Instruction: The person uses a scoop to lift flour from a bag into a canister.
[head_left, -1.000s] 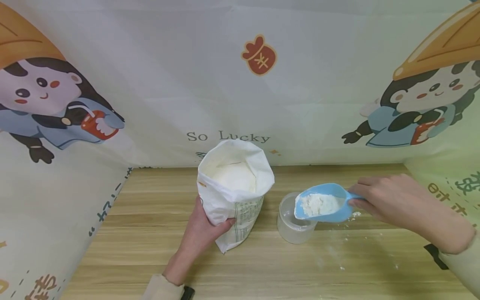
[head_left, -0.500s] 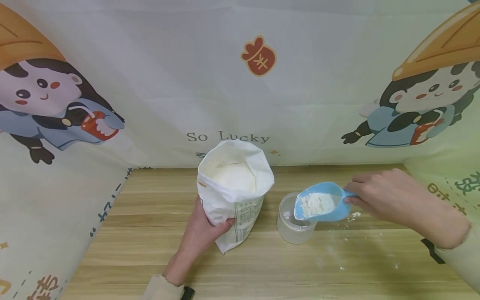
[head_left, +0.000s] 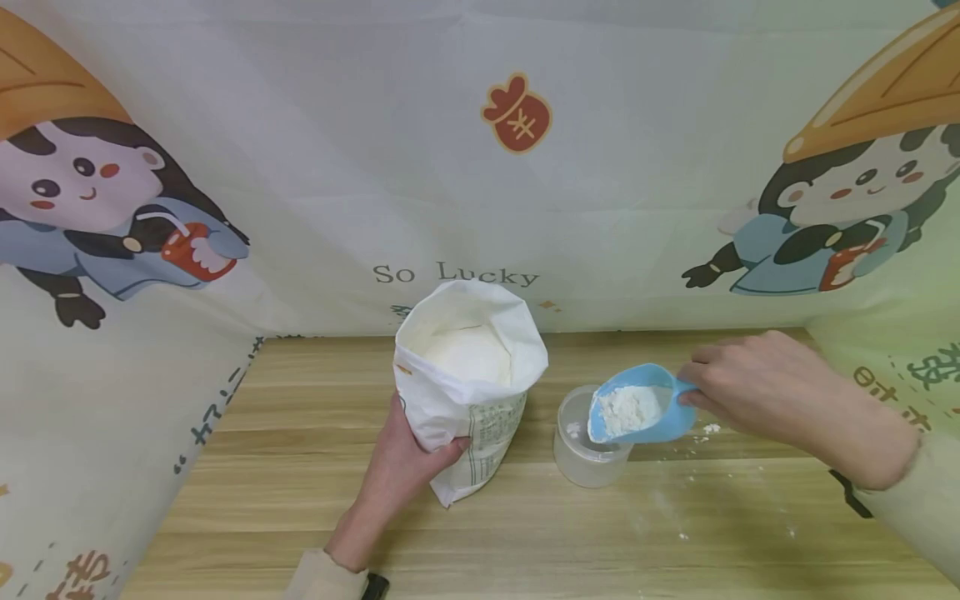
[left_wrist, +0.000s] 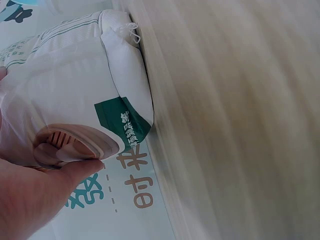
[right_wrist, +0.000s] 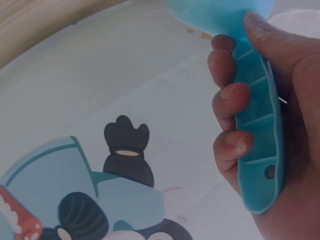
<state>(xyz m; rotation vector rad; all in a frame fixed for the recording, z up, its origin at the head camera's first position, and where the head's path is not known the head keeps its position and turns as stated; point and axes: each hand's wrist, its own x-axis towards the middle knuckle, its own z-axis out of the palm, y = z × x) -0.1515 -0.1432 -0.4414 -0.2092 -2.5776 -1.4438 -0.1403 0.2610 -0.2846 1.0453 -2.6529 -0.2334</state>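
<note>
Gripping a scoop [head_left: 669, 427] of powder [head_left: 630, 410] above the tub [head_left: 588, 463] (little inside) with the right hand [head_left: 757, 385], a bag [head_left: 453, 408] near it with the left hand [head_left: 411, 460]. Apparently pouring; next, likely, tip steeper.

Blue scoop [head_left: 678, 422] (powder [head_left: 630, 410] inside) partly over tub [head_left: 588, 467]

A wood-grain desk [head_left: 277, 467] stretches to a white cloth [head_left: 337, 125] that rises along its far, left and right sides. Printed in the middle of the far side are a red pouch [head_left: 517, 114] with a yellow outline and, below it, the grey words "So Lucky" [head_left: 457, 273]. A cartoon figure [head_left: 97, 217] in an orange hat and blue clothes is on the left; a similar figure [head_left: 847, 225] is on the right. Brown lettering [head_left: 86, 575] marks the near left.
</note>
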